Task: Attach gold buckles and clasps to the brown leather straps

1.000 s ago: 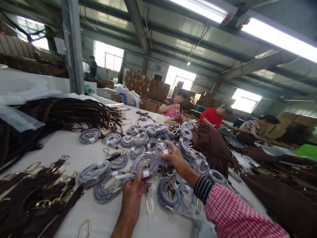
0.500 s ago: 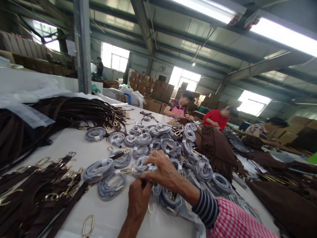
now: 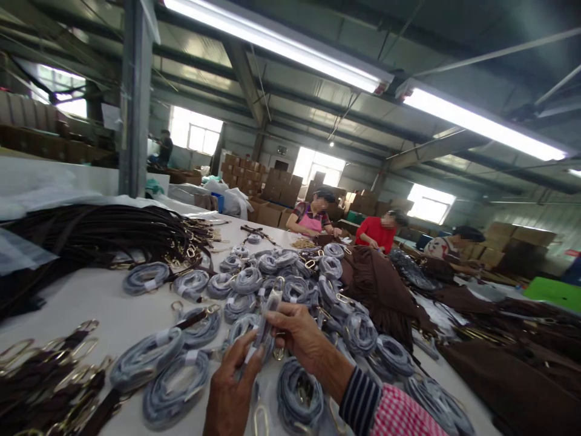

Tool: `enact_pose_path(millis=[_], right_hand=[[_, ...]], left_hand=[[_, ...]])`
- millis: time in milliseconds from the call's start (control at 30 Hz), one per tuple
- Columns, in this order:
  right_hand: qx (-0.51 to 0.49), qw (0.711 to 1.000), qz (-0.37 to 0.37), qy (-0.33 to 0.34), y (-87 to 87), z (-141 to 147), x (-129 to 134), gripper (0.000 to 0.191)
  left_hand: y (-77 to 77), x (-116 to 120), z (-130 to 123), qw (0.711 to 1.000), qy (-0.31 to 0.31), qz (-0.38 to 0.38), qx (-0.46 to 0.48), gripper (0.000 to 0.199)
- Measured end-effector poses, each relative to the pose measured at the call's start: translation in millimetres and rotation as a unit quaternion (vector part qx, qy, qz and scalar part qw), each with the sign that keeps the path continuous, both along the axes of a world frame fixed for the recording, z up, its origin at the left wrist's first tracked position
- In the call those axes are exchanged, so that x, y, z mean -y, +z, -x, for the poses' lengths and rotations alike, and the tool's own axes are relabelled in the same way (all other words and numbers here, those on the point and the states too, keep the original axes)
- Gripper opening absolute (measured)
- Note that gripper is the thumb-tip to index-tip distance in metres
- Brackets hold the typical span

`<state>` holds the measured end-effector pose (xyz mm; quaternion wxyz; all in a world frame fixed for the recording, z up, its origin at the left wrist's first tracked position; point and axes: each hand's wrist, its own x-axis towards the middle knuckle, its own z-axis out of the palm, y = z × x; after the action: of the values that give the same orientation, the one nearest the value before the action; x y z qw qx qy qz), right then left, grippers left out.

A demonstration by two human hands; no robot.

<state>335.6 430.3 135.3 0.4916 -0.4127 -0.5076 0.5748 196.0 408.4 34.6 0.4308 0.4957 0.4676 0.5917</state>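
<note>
Between my two hands is a coiled strap [image 3: 263, 327] in pale protective wrapping, tilted and seen nearly edge-on, with a gold metal ring at its upper end. My left hand [image 3: 233, 381] grips its lower end between thumb and fingers, by a white band. My right hand [image 3: 302, 336] pinches it higher up from the right, its fingers curled. A gold clasp hangs just under the right fingers. Behind and around both hands spreads a pile of similar wrapped strap coils [image 3: 247, 280]. Close to the left hand lies another large coil [image 3: 177, 387].
Dark brown straps with gold buckles [image 3: 54, 381] lie at the front left, more brown straps [image 3: 104, 233] behind. Brown fabric pieces [image 3: 376, 278] cover the white table's [image 3: 91, 284] right side. Several people work beyond, one in a red top [image 3: 376, 233]. A metal post [image 3: 135, 103] rises at left.
My hands have raised and turned the strap coil so that its ring end points up. My right hand has shifted from over the left hand to beside it. The view has tilted upward.
</note>
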Motion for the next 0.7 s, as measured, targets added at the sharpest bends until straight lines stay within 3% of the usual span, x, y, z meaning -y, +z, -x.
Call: enact_pose_path(millis=[133,267,433,600,700], right_hand=[[-0.016,0.999,-0.010,-0.029,-1.7,2,-9,0.044],[-0.012,0.998,-0.018,-0.067,-13.9,11,-10,0.044],[0.030,0.998,-0.031,-0.048,-27.1,28,7,0.029],[0.074,0.991,-0.083,-0.077,-28.7,29,11,0.023],[0.082,0.993,-0.050,-0.075,-31.5,25,9,0.023]], left_hand=[[5.1,4,1,1.000,0.026,-0.004,-0.012,0.053],[6.9,5,1,0.999,0.037,-0.008,-0.017,0.052],[-2.4,1,1,0.999,0.033,-0.003,-0.025,0.050],[-8.8,-1,-2,1.000,0.027,0.013,0.003,0.055],[-7.5,0,-3,1.000,0.026,0.011,-0.007,0.052]])
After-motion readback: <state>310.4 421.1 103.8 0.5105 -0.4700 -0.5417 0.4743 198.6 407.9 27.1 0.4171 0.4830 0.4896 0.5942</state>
